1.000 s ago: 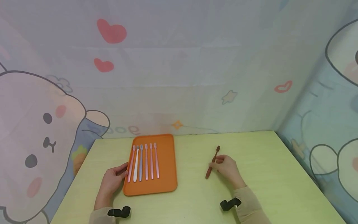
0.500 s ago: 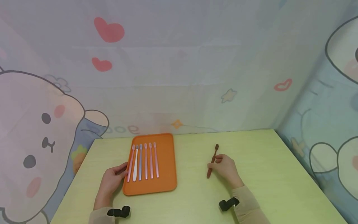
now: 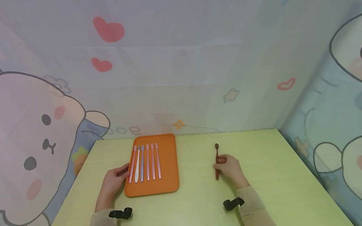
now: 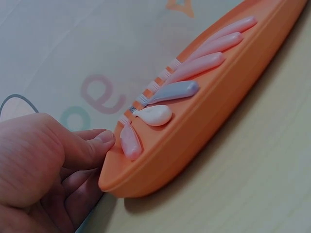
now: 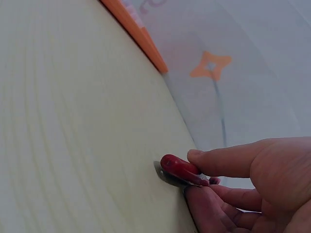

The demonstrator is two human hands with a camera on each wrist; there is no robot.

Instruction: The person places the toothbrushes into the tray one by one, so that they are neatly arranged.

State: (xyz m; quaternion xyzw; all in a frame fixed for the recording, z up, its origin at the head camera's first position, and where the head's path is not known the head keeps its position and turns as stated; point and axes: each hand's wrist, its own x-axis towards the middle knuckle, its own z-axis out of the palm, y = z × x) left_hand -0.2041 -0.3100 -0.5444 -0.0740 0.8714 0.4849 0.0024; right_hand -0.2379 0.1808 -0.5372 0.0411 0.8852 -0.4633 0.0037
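My right hand (image 3: 230,168) pinches a dark red-brown toothbrush (image 3: 216,157) between thumb and fingers, low over the table. Its bristle head points away from me, and in the right wrist view the rounded handle end of the toothbrush (image 5: 180,167) faces the camera. At the left edge of an orange tray (image 3: 168,163), my left hand (image 3: 113,182) grips the rim, thumb (image 4: 103,138) on top and the other fingers lower. Several toothbrushes lie side by side in the tray: a pink one (image 3: 132,169) at the left, then a white one (image 3: 137,169), a blue one (image 3: 142,166) and three more pink ones (image 3: 153,164).
The pale yellow-green table (image 3: 195,201) ends at a cartoon-printed cloth backdrop (image 3: 181,72) that also rises on both sides. Bare tray floor lies right of the toothbrushes. A black wrist camera (image 3: 121,214) sits on each beige sleeve (image 3: 255,207).
The toothbrush in my right hand has turned from a slant to nearly straight away from me. That hand has shifted slightly to the right since half a second ago. My left hand stays at the tray.
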